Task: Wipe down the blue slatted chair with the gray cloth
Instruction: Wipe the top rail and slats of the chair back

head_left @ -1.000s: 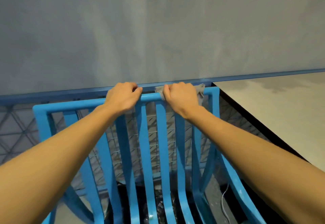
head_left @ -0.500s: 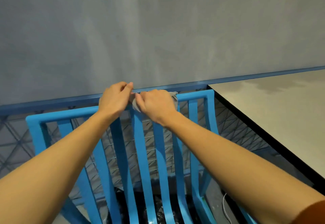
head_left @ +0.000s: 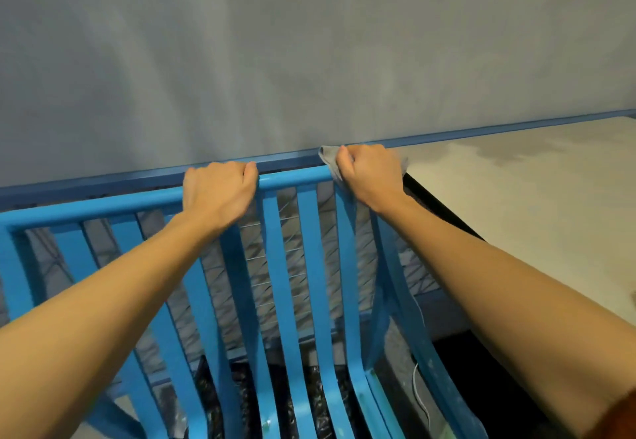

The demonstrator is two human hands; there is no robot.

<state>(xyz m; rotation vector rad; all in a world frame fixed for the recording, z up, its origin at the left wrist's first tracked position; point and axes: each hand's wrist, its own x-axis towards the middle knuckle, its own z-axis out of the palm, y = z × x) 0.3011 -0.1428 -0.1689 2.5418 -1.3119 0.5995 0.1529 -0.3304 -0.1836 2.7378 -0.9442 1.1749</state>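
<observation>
Gray cloth [head_left: 327, 155] on chair [head_left: 103, 205] mostly under rt hand [head_left: 371, 173].

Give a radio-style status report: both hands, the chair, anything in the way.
Left hand grips top rail. Right hand holds gray cloth on right corner of blue chair. Table edge close beside that corner.

- A gray wall [head_left: 309, 60] is being shown from 10 to 2 o'clock.
- A dark blue rail [head_left: 103, 184] is being seen along the wall's foot.
- A pale tabletop [head_left: 533, 204], dark-edged, is being shown at 3 o'clock.
- A thin white cable [head_left: 421, 400] is being seen at 5 o'clock, low down.
</observation>
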